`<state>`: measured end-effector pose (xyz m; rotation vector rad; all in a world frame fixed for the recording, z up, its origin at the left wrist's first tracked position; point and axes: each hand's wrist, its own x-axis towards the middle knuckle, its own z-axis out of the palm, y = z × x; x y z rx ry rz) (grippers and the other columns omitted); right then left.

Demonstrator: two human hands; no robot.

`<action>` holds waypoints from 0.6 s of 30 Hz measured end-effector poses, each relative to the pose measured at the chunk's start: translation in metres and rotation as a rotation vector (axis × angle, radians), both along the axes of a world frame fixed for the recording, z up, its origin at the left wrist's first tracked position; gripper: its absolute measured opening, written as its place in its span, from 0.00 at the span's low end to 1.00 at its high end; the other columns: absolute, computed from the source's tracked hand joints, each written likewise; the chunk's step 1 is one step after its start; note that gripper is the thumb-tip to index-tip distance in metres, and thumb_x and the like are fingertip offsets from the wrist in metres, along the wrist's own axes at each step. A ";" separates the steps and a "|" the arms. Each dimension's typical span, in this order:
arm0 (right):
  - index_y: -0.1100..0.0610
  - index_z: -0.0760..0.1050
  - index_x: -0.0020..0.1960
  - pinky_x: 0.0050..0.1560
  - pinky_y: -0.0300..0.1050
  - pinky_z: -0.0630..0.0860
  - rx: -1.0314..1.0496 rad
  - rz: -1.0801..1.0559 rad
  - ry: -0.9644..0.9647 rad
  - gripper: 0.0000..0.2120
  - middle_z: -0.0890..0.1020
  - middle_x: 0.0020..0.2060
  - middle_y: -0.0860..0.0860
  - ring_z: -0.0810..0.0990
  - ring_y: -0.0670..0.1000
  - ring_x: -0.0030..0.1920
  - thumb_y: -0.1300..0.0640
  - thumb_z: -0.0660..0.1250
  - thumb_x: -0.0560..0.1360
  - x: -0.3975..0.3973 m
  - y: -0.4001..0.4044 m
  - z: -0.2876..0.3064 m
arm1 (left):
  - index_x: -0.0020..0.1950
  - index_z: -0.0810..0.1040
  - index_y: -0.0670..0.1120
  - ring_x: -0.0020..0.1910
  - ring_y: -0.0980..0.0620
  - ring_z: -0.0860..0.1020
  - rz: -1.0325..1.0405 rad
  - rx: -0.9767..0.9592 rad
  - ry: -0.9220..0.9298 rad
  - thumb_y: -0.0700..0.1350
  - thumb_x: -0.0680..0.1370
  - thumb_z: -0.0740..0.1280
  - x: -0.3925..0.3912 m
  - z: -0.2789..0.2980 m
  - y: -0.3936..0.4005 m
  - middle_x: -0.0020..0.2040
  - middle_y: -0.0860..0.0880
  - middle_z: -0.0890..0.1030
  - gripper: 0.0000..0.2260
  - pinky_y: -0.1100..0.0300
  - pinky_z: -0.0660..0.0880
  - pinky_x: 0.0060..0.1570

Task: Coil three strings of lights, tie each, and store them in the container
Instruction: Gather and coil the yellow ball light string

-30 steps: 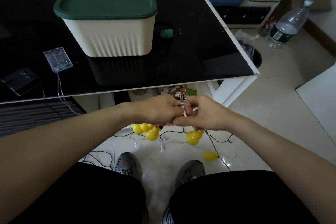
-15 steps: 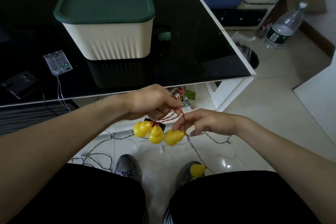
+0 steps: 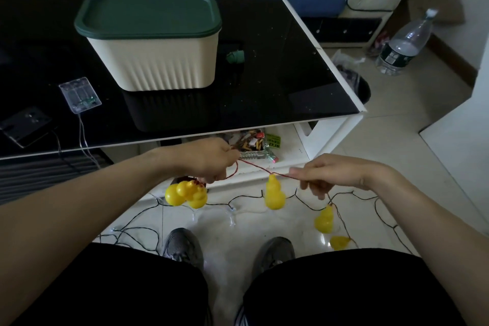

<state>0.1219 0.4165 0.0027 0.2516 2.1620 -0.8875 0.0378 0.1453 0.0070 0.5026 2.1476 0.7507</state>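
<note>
My left hand (image 3: 211,160) grips coiled loops of a red-wired light string, and a bunch of yellow gourd-shaped lights (image 3: 186,193) hangs below it. My right hand (image 3: 333,173) pinches the same red wire (image 3: 255,165) further along, stretched between the hands. One yellow gourd light (image 3: 275,193) dangles from the stretch; two more gourds (image 3: 325,219) trail down to the floor. A cream container with a green lid (image 3: 150,42) stands shut on the black table. A dark-wired light string (image 3: 143,230) lies loose on the floor tiles.
A clear battery box (image 3: 79,94) with a thin wire and a dark box (image 3: 23,126) lie on the black glass table (image 3: 277,87). A small green object (image 3: 235,57) sits beside the container. A plastic bottle (image 3: 404,45) stands on the floor at right. My shoes (image 3: 182,246) are below.
My hands, together a second ago, have drawn apart: the right hand slid rightward along the red wire, stretching it. Another gourd light now hangs between the hands.
</note>
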 end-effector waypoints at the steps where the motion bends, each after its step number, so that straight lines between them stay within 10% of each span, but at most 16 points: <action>1: 0.57 0.81 0.42 0.58 0.49 0.78 0.039 -0.011 0.016 0.37 0.83 0.34 0.52 0.80 0.49 0.39 0.21 0.63 0.65 0.002 0.003 0.000 | 0.38 0.68 0.43 0.22 0.51 0.66 -0.010 0.021 -0.017 0.48 0.85 0.55 0.000 0.002 -0.001 0.27 0.47 0.72 0.17 0.61 0.64 0.26; 5: 0.57 0.72 0.33 0.57 0.48 0.77 0.106 -0.160 0.190 0.27 0.77 0.29 0.53 0.80 0.50 0.34 0.34 0.69 0.72 0.004 0.015 -0.008 | 0.32 0.72 0.41 0.24 0.47 0.75 -0.129 -0.014 -0.005 0.52 0.84 0.56 0.003 0.007 -0.002 0.26 0.44 0.78 0.24 0.61 0.73 0.30; 10: 0.59 0.71 0.35 0.31 0.36 0.71 0.076 -0.249 0.313 0.24 0.67 0.30 0.54 0.68 0.50 0.25 0.40 0.74 0.71 0.007 0.011 0.000 | 0.25 0.66 0.47 0.22 0.47 0.68 0.022 0.055 0.028 0.53 0.83 0.60 0.001 0.006 0.006 0.21 0.43 0.71 0.26 0.58 0.69 0.32; 14: 0.54 0.73 0.32 0.37 0.48 0.70 -0.047 -0.281 0.370 0.19 0.68 0.26 0.49 0.67 0.51 0.28 0.46 0.71 0.76 0.010 0.002 0.012 | 0.27 0.62 0.48 0.20 0.48 0.61 0.310 0.310 -0.193 0.51 0.85 0.57 0.001 0.012 0.016 0.21 0.49 0.61 0.25 0.57 0.58 0.26; 18: 0.58 0.78 0.38 0.33 0.41 0.66 -0.139 -0.224 0.451 0.11 0.69 0.27 0.48 0.66 0.47 0.27 0.55 0.69 0.78 0.012 -0.018 0.028 | 0.37 0.66 0.46 0.24 0.46 0.70 0.445 0.495 -0.460 0.53 0.84 0.54 -0.001 0.016 0.016 0.29 0.45 0.71 0.19 0.58 0.68 0.27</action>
